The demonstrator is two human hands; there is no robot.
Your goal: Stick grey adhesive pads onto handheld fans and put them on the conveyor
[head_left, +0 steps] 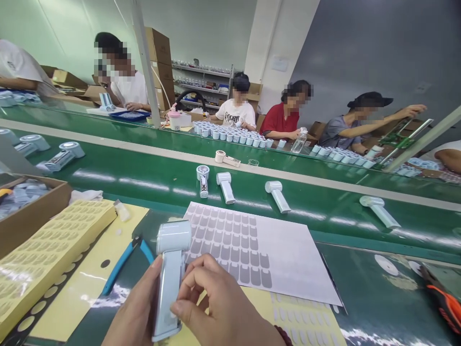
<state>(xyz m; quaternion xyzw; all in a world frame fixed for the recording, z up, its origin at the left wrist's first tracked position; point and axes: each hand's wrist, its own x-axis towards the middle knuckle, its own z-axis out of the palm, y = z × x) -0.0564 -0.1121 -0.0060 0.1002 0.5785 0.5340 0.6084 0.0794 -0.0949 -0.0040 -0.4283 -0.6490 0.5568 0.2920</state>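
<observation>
Both hands, left (135, 312) and right (219, 307), clasp a fan (170, 278) just below the sticker sheet (273, 250); fingertip pressure could skew a sticker or slip.

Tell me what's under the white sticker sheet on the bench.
Under the sticker sheet, a yellow sheet pokes out at the near edge; whatever else it covers is hidden.

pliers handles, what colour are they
Blue, seen in the head view: the pliers lie on the yellow sheet, just beside the left hand.
</observation>
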